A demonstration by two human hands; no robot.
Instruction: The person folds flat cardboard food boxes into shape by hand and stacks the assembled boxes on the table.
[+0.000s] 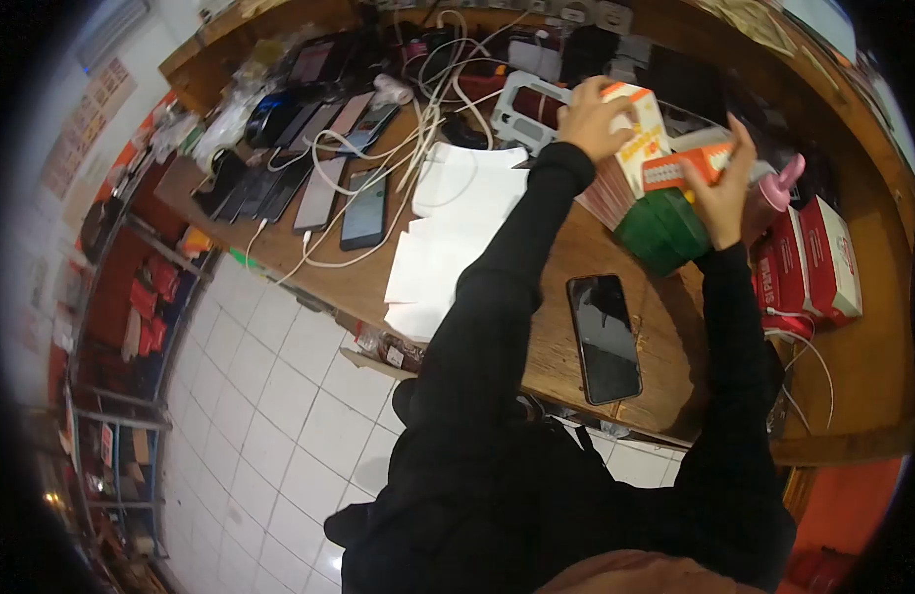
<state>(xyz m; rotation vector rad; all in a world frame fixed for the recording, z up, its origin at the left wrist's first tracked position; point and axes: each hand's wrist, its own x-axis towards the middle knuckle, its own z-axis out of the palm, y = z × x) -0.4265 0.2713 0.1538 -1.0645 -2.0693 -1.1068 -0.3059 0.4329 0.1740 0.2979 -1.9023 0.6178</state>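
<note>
Left hand (594, 127) had fingers clamped on white box (644, 124), right hand (723, 198) had orange box (675, 170) between fingers, tips partly hidden. Both at green container (663, 234), tabletop (665, 322); container's inside unclear.

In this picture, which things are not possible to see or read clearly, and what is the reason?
All in the head view:
- Inside of the dark green container: covered by the small orange-and-white box.
- Small print on that box: too small and blurred.
- How firmly the left hand holds the tall white box with yellow-orange print: its far side is turned away.
- Lower part of the pink bottle: behind the right hand.
</note>
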